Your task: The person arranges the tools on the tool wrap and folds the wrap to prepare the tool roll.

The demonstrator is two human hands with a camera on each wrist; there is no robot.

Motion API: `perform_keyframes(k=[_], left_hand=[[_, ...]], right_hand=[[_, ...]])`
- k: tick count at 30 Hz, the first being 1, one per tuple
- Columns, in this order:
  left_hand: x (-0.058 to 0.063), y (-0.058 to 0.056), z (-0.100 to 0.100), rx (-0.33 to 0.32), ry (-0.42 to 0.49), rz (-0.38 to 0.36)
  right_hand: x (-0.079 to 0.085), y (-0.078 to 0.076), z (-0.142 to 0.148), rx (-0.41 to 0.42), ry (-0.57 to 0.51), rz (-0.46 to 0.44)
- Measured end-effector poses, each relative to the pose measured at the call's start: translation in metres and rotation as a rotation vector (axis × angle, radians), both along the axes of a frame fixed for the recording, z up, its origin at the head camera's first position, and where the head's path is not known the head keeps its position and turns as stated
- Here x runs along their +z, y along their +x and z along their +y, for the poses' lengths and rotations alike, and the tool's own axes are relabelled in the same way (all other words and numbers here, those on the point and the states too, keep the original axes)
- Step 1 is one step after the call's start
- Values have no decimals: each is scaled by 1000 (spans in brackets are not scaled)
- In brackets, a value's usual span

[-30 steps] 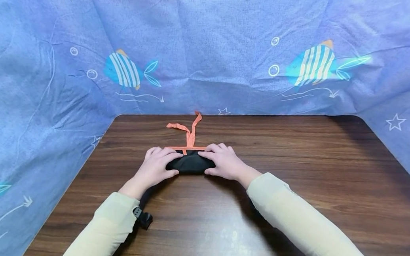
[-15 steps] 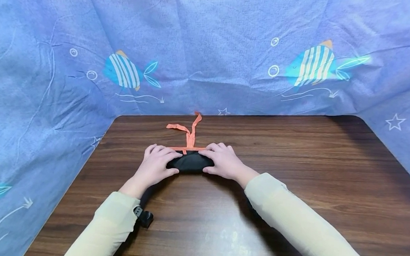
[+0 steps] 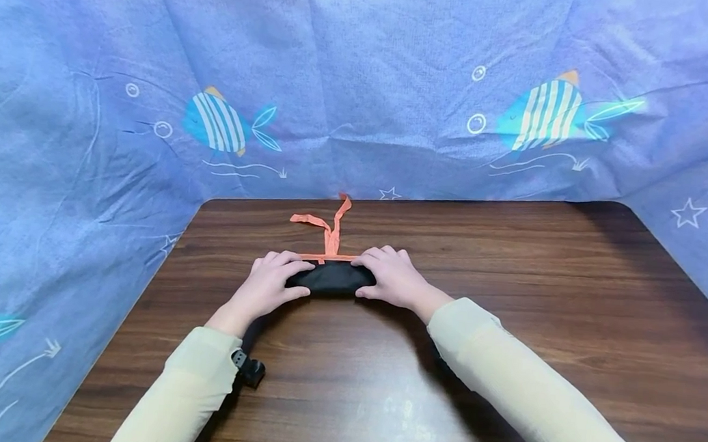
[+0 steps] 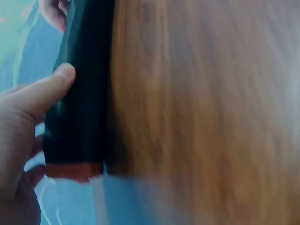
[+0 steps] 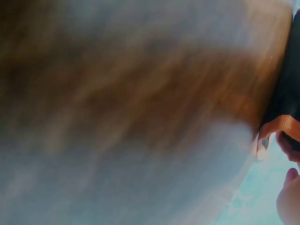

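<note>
A rolled-up piece of black cloth with orange edging lies across the table in the head view. Two orange ties stretch from its far edge toward the back. My left hand holds the roll's left end, thumb on the near side and fingers over the top. At the other end my right hand grips it the same way. Up close in the left wrist view, the left thumb presses on the black cloth, whose end shows an orange band. An orange loop hangs at the cloth's end in the right wrist view.
The brown wood-grain table extends to both sides and toward me. A blue curtain printed with fish stands along the back and sides. A small black device hangs at the left sleeve cuff.
The near edge of the black roll has shifted slightly away from me, toward the ties. Both hands keep their hold on its ends, and the ties lie as before.
</note>
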State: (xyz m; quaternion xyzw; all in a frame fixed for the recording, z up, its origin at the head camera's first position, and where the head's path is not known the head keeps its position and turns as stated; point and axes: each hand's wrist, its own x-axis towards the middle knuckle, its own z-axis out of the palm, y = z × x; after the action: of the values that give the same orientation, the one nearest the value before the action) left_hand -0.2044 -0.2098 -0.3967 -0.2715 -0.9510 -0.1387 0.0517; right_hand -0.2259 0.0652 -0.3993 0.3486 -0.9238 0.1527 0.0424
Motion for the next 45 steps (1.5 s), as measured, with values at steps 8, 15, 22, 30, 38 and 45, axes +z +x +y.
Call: perform_keyframes(k=[8,15,22,30,38,45], left_hand=[[-2,-6,-13,-49,114,-57],[-3,-8,-13,-46,79,-138],[-1,-8,-10,-20,105,-196],[-1,-10,-10,-28,138,-205],[0,-10,-8,-42,170,-202],[-1,-12,-7,-40,169,-224]], right_hand=[[3,-5,5,1,8,-68],[-1,-10,7,-6,-2,-199],[-3,-9,11,5,-24,-260],[0,-1,11,-13,-15,-139],[0,4,10,12,4,-51],[-3,6,8,93,9,80]])
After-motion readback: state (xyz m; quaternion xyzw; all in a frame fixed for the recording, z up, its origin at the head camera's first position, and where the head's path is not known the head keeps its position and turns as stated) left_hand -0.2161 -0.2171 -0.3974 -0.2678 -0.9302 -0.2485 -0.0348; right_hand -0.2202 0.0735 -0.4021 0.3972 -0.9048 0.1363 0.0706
